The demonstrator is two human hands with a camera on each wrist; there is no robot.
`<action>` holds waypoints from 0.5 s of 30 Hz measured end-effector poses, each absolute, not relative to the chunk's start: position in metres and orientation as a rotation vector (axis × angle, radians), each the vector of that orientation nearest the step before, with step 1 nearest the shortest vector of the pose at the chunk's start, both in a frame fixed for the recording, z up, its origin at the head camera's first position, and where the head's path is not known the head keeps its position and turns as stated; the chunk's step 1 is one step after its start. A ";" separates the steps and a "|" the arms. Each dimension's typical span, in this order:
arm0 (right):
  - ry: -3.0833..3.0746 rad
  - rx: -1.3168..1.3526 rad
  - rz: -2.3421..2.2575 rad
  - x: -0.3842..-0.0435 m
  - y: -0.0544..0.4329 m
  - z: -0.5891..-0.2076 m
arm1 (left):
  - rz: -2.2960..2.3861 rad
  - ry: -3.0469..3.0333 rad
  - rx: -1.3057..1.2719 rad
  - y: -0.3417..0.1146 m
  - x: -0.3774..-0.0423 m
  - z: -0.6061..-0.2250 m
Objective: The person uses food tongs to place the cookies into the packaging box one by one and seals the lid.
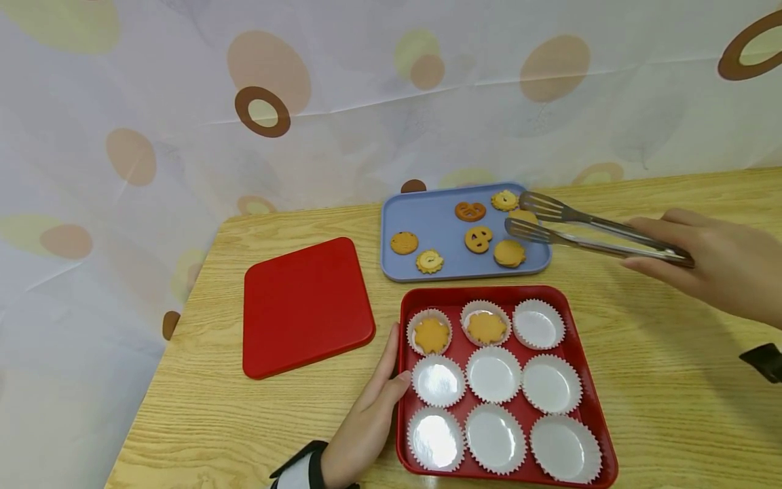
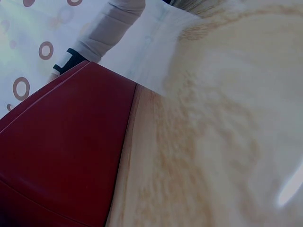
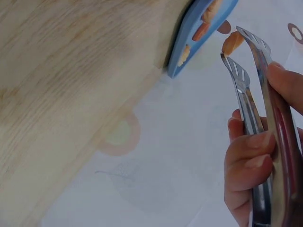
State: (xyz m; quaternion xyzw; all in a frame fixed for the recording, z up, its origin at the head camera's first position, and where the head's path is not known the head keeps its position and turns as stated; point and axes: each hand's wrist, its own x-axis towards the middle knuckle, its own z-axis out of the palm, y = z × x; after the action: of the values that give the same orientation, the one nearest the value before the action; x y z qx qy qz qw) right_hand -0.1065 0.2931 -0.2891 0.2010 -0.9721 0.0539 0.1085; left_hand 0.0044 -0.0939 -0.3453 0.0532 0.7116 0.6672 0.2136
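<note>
My right hand [image 1: 715, 261] grips metal tongs [image 1: 599, 246] with slotted tips over the right end of a blue tray [image 1: 427, 210]. Between the tips sits a golden cookie [image 3: 232, 43], seen edge-on in the right wrist view. My left hand [image 1: 366, 411] rests along the left side of a red tray [image 1: 589, 384], its thumb at the rim and its index finger stretched along the outer wall. White paper cups stand in rows in the red tray. Two back-row cups each hold a scalloped cookie [image 1: 431, 335]; the other cups show bare bottoms.
Several cookies lie on the blue tray, among them a pretzel-shaped one [image 1: 470, 211] and a sandwich cookie [image 1: 510, 253]. A flat red square lid [image 1: 305, 309] lies on the wooden table [image 1: 201, 407] to the left. A patterned cloth [image 1: 342, 136] hangs behind.
</note>
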 end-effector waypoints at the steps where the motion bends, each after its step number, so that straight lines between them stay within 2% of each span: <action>1: -2.865 0.580 0.164 -0.105 0.293 -0.288 | 1.852 1.974 0.148 -0.094 0.004 -0.345; 8: -2.800 0.593 0.237 -0.096 0.302 -0.285 | 1.859 1.963 0.153 -0.094 0.005 -0.345; 15: -2.501 0.828 0.475 -0.088 0.313 -0.290 | 1.855 1.964 0.150 -0.094 0.004 -0.345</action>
State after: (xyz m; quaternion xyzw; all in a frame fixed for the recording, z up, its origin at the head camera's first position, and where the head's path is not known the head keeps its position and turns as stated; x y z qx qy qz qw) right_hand -0.0882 0.3126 -0.2902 0.3009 -0.9092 0.1728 0.2300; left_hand 0.0041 -0.0939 -0.3450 0.0543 0.7087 0.6694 0.2161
